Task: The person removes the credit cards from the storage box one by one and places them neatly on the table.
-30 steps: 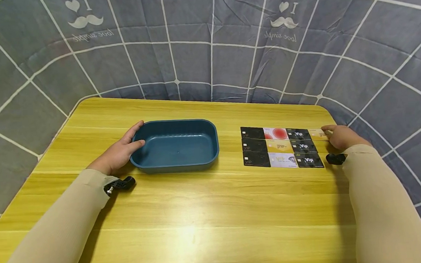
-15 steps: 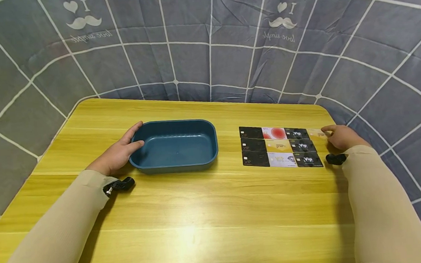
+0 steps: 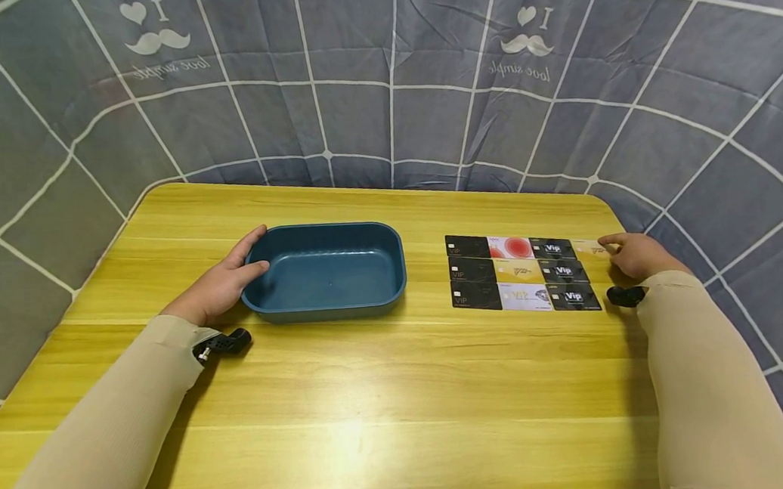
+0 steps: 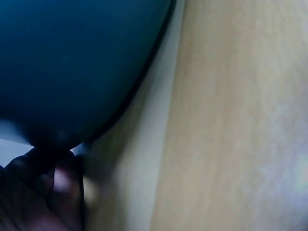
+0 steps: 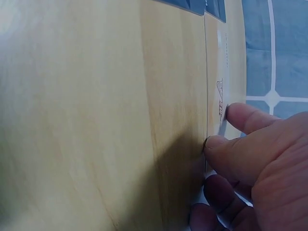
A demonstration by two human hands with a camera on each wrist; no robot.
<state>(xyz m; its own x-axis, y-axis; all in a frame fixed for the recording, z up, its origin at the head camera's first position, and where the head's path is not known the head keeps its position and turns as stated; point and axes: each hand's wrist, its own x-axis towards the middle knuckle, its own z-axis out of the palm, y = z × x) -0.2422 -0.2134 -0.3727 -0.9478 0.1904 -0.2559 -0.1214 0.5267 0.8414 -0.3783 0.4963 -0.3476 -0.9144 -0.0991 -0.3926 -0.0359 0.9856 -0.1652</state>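
In the head view a dark blue rectangular plastic basin (image 3: 328, 237) stands on the wooden table. My left hand (image 3: 217, 288) holds its left end, the thumb over the rim and the other fingers along the outside. Rows of flat VIP cards lie edge to edge at the right, among them a black card (image 3: 470, 271), a gold card (image 3: 517, 270) and a white one with red circles (image 3: 511, 247). My right hand (image 3: 638, 255) pinches the outermost gold card (image 3: 584, 249) in the far row. The right wrist view has thumb and forefinger on that card's opposite long edges (image 5: 219, 82).
A grey curtain (image 3: 352, 73) with white grid lines surrounds the yellow wooden table (image 3: 348, 399) at the back and sides. Black wrist mounts (image 3: 231, 341) stick out from both beige sleeves.
The head view shifts very slightly. Both hands, the basin and the cards keep their places.
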